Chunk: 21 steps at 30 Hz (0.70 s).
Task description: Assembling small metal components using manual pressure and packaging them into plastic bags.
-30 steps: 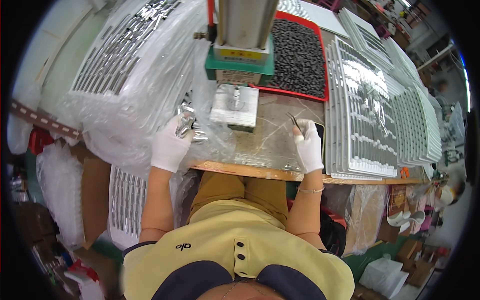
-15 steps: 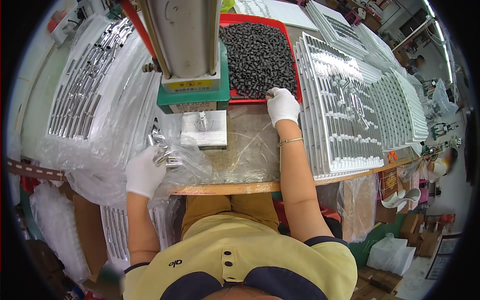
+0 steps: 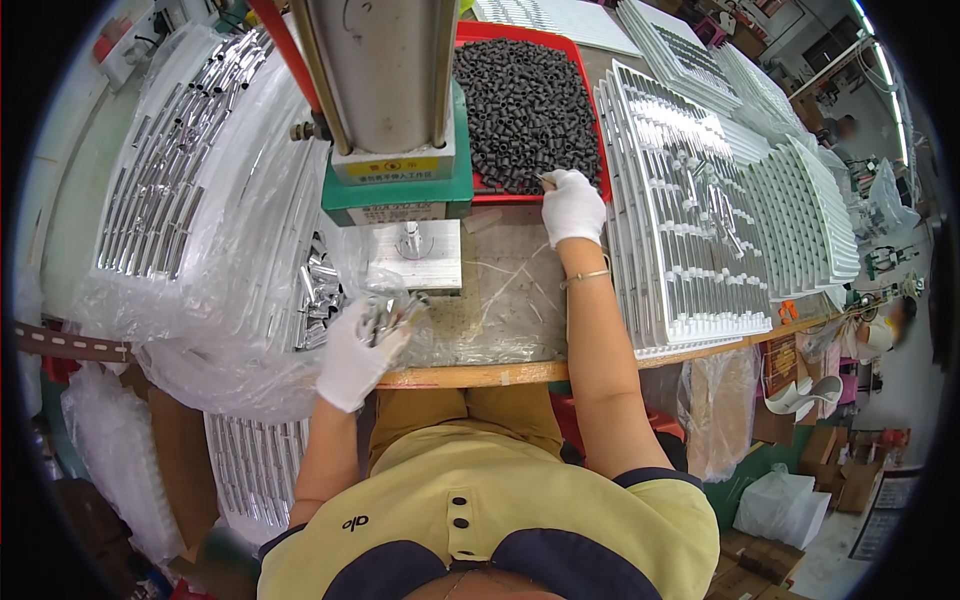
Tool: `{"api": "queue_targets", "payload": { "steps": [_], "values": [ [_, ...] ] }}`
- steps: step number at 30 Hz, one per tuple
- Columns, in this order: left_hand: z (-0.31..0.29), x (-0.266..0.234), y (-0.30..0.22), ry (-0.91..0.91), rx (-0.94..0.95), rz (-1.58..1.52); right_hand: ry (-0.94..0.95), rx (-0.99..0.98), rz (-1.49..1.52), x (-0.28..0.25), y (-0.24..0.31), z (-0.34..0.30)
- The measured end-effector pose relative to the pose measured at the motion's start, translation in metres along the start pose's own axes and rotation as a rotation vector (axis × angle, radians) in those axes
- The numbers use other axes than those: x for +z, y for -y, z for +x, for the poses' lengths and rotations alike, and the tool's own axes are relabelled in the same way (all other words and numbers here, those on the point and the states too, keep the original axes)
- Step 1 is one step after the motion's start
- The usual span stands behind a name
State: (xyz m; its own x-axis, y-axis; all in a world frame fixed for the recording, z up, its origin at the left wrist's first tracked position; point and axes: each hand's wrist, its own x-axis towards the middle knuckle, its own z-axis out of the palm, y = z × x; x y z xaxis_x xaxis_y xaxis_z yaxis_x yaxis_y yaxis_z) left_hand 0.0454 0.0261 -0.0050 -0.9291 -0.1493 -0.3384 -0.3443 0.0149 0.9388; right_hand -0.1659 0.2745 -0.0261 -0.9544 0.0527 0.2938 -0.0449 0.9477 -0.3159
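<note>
"Hands first: what has changed with the left hand (image 3: pixel 358 358)?"

"Half a second ago it was at the silver pile (image 3: pixel 319 285). Now it has come away to the right and sits close to the table's (image 3: pixel 510 295) near edge."

"Holding anything?"

"A few silver tubes (image 3: pixel 385 315), gathered in bent fingers. They are blurred, so I cannot count them."

"And the right hand (image 3: pixel 574 210)?"

"A second ago it was above the right part of the table, pinching tweezers. Half a second ago it had reached the red tray (image 3: pixel 490 194), and it has stayed there, at the near right corner, by the black plugs (image 3: pixel 525 115)."

"How are its fingers?"

"Narrow, drawn together. A thin tip (image 3: pixel 547 181) shows at them, but I cannot tell whether a plug is caught."

"Where does the press (image 3: pixel 400 180) stand?"

"Left of the tray, as before. The metal block (image 3: pixel 432 268) is on its near side, with a small upright pin (image 3: pixel 411 238) on top. The left hand's tubes are near the block's near edge."

"And around that?"

"Racks (image 3: pixel 640 215) stay to the right of the right hand. Rows of tubes (image 3: pixel 165 185) lie at far left, as they did."
</note>
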Motion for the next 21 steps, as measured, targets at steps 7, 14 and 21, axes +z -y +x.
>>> {"api": "queue_targets", "payload": {
  "steps": [7, 14, 21],
  "values": [
    [0.010, 0.047, -0.004, 0.049, 0.506, 0.260, 0.403, 0.335, 1.624, -0.045, 0.018, -0.095],
    [0.008, 0.079, 0.000, 0.227, 0.117, -0.131, 0.212, 0.307, 1.576, -0.048, 0.042, -0.155],
    [0.005, 0.088, 0.029, 0.276, 0.012, -0.658, -0.277, -0.164, 0.978, -0.035, 0.045, -0.182]
  ]
}}
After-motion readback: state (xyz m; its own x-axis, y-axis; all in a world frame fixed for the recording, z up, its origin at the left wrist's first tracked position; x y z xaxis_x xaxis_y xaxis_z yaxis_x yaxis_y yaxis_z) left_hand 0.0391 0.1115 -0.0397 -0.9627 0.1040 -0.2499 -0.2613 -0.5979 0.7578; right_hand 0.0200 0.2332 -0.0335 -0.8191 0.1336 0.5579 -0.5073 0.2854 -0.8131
